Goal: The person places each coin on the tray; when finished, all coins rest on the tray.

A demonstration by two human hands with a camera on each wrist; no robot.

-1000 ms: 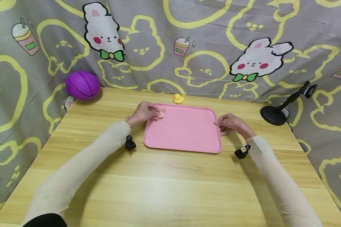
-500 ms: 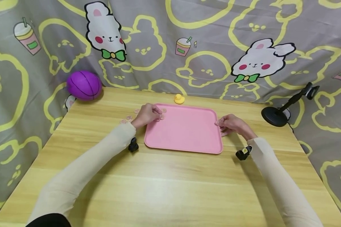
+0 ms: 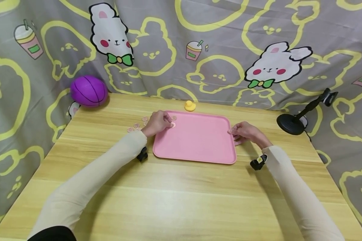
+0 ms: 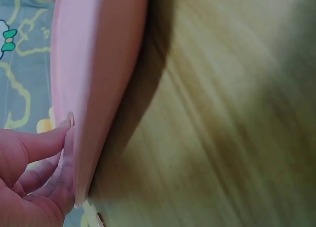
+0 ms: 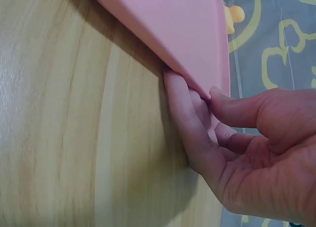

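My left hand (image 3: 158, 122) is over the far left corner of a pink tray (image 3: 196, 144). Its thumb and fingertips pinch a small round coin (image 4: 71, 119), seen edge-on in the left wrist view. A second coin (image 3: 174, 118) lies on the tray just beyond those fingers. At the tray's right side, my right hand (image 3: 244, 131) grips the rim, thumb on top and fingers tucked beneath, as the right wrist view shows. Left of the tray, several more coins (image 3: 136, 125) lie on the wooden table, partly hidden by my left hand and wrist.
A yellow rubber duck (image 3: 190, 106) sits behind the tray. At the back left is a purple ball (image 3: 88, 91), and at the right a black stand (image 3: 291, 124) with a clamp. A patterned curtain (image 3: 157, 77) borders the table (image 3: 169, 201) at the back and sides.
My left hand has shifted slightly right and nearer with the pinched coin, uncovering more of the coins on the table. My right hand has kept its grip on the tray rim.
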